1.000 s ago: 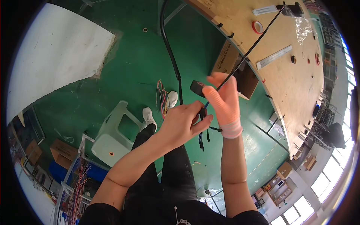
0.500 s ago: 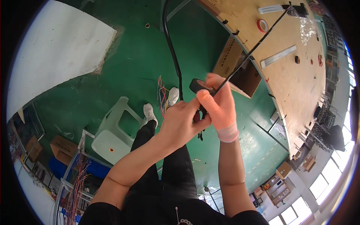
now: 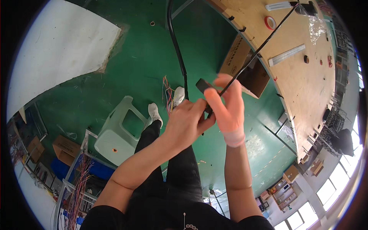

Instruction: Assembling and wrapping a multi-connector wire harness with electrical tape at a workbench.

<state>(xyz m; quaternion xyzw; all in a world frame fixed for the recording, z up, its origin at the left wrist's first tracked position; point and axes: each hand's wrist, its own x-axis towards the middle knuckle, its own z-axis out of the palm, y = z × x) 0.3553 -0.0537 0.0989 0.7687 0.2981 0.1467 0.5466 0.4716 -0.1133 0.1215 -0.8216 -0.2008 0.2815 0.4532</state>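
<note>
My bare left hand (image 3: 184,122) is closed around a black wrapped wire harness (image 3: 186,85) where it branches, in front of my body. One branch, a thick black tube (image 3: 174,42), runs up toward the far edge. Another thin black branch (image 3: 264,43) slants up right over the wooden board. My right hand (image 3: 229,113), in an orange knitted glove, is right beside the left one. Between its thumb and blurred fingers it holds a roll of black tape (image 3: 201,86), tilted against the harness. The spot where tape and harness meet is partly hidden by my fingers.
On the wooden board (image 3: 303,84) at right lie a ruler (image 3: 286,55), a red-rimmed tape roll (image 3: 270,23) and small rolls. A cardboard box (image 3: 257,78) stands beneath its edge. A pale green stool (image 3: 117,134) and loose coloured wires (image 3: 166,92) are at left.
The tape roll has turned from showing its open face to a more edge-on tilt as my right hand rotates. My left hand keeps its hold on the harness.
</note>
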